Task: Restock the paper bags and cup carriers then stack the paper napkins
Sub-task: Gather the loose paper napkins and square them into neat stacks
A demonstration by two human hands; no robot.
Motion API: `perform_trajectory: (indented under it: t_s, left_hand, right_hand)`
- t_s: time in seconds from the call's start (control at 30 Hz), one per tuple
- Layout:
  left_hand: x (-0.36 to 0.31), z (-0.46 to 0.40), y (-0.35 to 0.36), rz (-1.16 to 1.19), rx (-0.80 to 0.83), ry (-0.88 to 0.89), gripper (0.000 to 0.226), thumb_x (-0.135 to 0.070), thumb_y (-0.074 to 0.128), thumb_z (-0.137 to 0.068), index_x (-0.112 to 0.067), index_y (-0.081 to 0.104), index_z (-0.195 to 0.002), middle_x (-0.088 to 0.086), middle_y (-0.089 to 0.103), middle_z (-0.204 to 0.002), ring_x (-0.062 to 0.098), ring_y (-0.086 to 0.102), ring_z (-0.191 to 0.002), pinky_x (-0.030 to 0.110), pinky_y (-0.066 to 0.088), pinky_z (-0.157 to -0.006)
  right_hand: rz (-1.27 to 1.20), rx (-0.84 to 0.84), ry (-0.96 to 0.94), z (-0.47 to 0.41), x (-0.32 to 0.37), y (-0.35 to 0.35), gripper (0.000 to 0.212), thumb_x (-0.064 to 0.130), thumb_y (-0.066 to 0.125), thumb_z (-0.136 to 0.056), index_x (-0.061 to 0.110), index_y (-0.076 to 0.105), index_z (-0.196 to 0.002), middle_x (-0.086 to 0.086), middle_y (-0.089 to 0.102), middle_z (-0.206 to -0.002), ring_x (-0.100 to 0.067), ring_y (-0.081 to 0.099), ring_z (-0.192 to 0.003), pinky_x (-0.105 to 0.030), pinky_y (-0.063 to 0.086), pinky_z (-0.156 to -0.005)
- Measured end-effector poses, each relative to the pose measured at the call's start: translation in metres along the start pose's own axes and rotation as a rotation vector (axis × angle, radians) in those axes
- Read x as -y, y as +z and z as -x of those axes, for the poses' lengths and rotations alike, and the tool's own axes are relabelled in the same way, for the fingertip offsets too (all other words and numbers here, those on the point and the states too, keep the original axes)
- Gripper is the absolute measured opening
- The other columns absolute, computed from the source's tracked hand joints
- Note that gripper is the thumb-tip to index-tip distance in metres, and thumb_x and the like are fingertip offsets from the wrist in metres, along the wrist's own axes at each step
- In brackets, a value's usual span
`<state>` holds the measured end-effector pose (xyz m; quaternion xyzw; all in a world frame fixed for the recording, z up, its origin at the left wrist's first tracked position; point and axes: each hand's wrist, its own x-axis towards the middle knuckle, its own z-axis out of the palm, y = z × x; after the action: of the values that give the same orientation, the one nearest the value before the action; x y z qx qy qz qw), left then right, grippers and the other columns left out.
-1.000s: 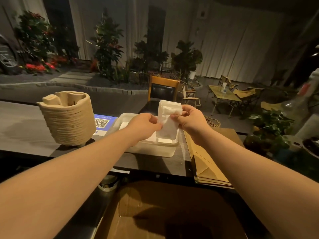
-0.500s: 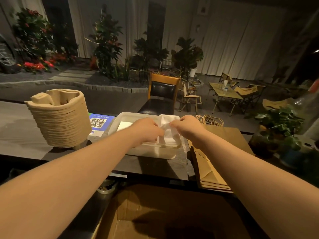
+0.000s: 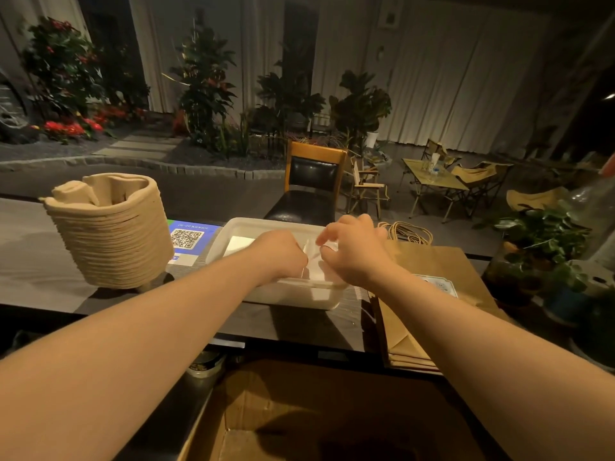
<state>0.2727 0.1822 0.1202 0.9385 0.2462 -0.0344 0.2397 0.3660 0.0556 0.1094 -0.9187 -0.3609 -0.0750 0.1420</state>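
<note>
A white plastic tub (image 3: 266, 226) stands on the dark counter with white paper napkins (image 3: 312, 264) inside. My left hand (image 3: 281, 252) and my right hand (image 3: 352, 251) are both down in the tub, fingers pinched on the napkin bundle between them. Another flat napkin (image 3: 238, 244) lies at the tub's left end. A tall stack of tan pulp cup carriers (image 3: 113, 234) stands at the left. Flat brown paper bags (image 3: 432, 277) with twine handles lie stacked to the right of the tub.
A blue QR-code sign (image 3: 189, 239) lies between carriers and tub. An open cardboard box (image 3: 299, 417) sits below the counter's near edge. Potted plants (image 3: 545, 247) crowd the right end. A wooden chair (image 3: 312, 181) and folding tables stand beyond the counter.
Both hands have lowered the napkin bundle from above the tub down into it.
</note>
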Motion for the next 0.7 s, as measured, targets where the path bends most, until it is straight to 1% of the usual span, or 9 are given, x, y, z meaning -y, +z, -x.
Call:
perform_trajectory:
  t_s: [0.1,0.2,0.3,0.37,0.5,0.53,0.6,0.63,0.7]
  left_hand:
    - [-0.003,0.001,-0.001,-0.067,0.037,0.020,0.032,-0.024,0.068,-0.096,-0.020,0.070,-0.128,0.004,0.070,-0.115,0.024,0.063,-0.106,0.042,0.054,-0.101]
    - [-0.006,0.003,0.000,-0.099,0.009,0.080,0.037,-0.019,0.064,-0.100,-0.019,0.062,-0.137,0.006,0.067,-0.128,0.025,0.061,-0.117,0.040,0.051,-0.106]
    - [-0.008,0.001,0.004,-0.134,0.003,0.102,0.036,-0.020,0.058,-0.103,-0.020,0.063,-0.139,0.005,0.067,-0.127,0.024,0.061,-0.115,0.038,0.051,-0.105]
    - [-0.007,0.000,0.006,-0.090,-0.012,0.093,0.034,-0.021,0.058,-0.103,-0.019,0.064,-0.136,0.005,0.068,-0.126,0.024,0.062,-0.113,0.039,0.051,-0.105]
    - [-0.003,0.002,0.008,0.040,-0.091,0.089,0.031,-0.022,0.057,-0.104,-0.020,0.062,-0.135,0.004,0.068,-0.122,0.021,0.062,-0.109,0.036,0.053,-0.100]
    - [-0.002,0.003,0.008,0.071,-0.106,0.089,0.031,-0.022,0.057,-0.104,-0.020,0.062,-0.134,0.003,0.068,-0.120,0.020,0.062,-0.107,0.035,0.053,-0.098]
    - [-0.002,0.004,0.010,0.142,-0.131,0.089,0.032,-0.021,0.059,-0.102,-0.023,0.062,-0.133,0.000,0.067,-0.116,0.017,0.062,-0.103,0.032,0.054,-0.091]
    - [-0.002,0.005,0.010,0.184,-0.144,0.092,0.033,-0.020,0.061,-0.100,-0.025,0.062,-0.134,-0.001,0.067,-0.116,0.016,0.062,-0.100,0.030,0.054,-0.087]
    - [-0.004,0.009,0.009,0.262,-0.172,0.105,0.034,-0.021,0.062,-0.100,-0.029,0.061,-0.133,-0.003,0.067,-0.118,0.014,0.064,-0.098,0.029,0.055,-0.083]
  right_hand:
    - [0.101,0.147,-0.035,-0.007,0.001,0.002,0.026,0.046,0.052,-0.101,0.040,0.072,-0.117,0.010,0.060,-0.125,-0.020,0.033,-0.119,-0.048,0.026,-0.098]
    - [0.152,0.206,-0.056,-0.011,0.000,0.004,0.027,0.044,0.051,-0.102,0.041,0.070,-0.122,0.010,0.059,-0.120,-0.019,0.028,-0.116,-0.051,0.022,-0.100]
    - [0.172,0.265,-0.044,-0.015,0.001,0.006,0.028,0.040,0.054,-0.101,0.043,0.068,-0.125,0.009,0.058,-0.119,-0.022,0.025,-0.120,-0.056,0.017,-0.104]
    - [0.154,0.265,-0.018,-0.015,0.002,0.007,0.029,0.040,0.054,-0.100,0.043,0.066,-0.126,0.006,0.056,-0.120,-0.025,0.025,-0.125,-0.059,0.015,-0.108]
    - [0.098,0.176,0.011,-0.011,0.001,0.006,0.031,0.046,0.051,-0.100,0.038,0.068,-0.126,0.004,0.060,-0.121,-0.025,0.030,-0.127,-0.055,0.022,-0.107]
    - [0.097,0.167,0.024,-0.009,0.001,0.006,0.030,0.045,0.051,-0.100,0.036,0.071,-0.121,0.003,0.062,-0.119,-0.025,0.031,-0.127,-0.056,0.021,-0.109]
    - [0.102,0.172,0.038,-0.004,0.001,0.004,0.028,0.041,0.049,-0.099,0.032,0.075,-0.103,0.003,0.064,-0.111,-0.027,0.032,-0.130,-0.060,0.014,-0.114]
    - [0.094,0.171,0.043,-0.002,0.000,0.003,0.027,0.040,0.049,-0.099,0.032,0.075,-0.103,0.003,0.064,-0.112,-0.027,0.031,-0.133,-0.061,0.011,-0.116]
    - [0.050,0.119,0.044,0.005,0.001,-0.003,0.029,0.039,0.049,-0.100,0.036,0.069,-0.120,0.004,0.064,-0.122,-0.027,0.031,-0.136,-0.060,0.011,-0.117]
